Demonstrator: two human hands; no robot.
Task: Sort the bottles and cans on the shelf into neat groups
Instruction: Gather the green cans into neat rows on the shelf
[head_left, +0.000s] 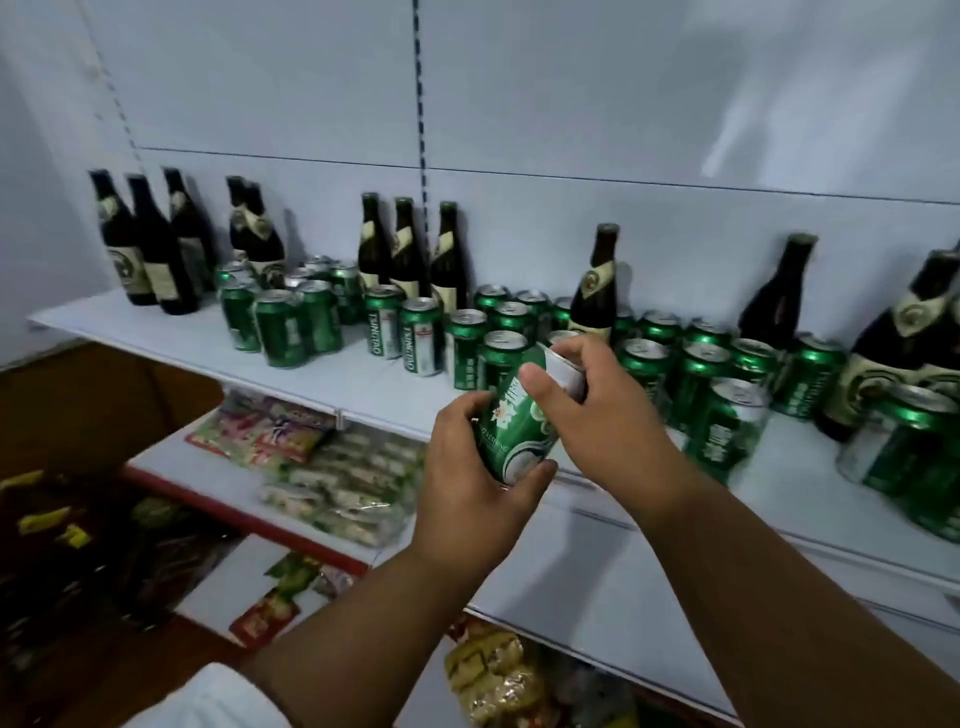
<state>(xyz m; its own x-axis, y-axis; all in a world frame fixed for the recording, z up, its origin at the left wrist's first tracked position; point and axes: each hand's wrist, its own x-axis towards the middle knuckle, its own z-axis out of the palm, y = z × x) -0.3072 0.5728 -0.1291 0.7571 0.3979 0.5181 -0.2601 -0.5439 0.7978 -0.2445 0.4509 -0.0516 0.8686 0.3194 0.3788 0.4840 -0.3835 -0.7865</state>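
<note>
head view: can held in both hands

a green can (511, 426) is held tilted above the shelf (332, 376) edge. its lower end is gripped by the left hand (467, 480), its top by the right hand (597, 405).

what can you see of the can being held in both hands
The held can is a green metal drink can with white lettering, a white flower-like mark and pale round shapes near its base. Its silvery top end is tipped up and away to the right, so it sits tilted, lifted off the shelf in front of the standing cans. The left hand wraps its lower body, thumb across the bottom edge; the right hand grips the top end, thumb on the side. No dents are visible.
</note>
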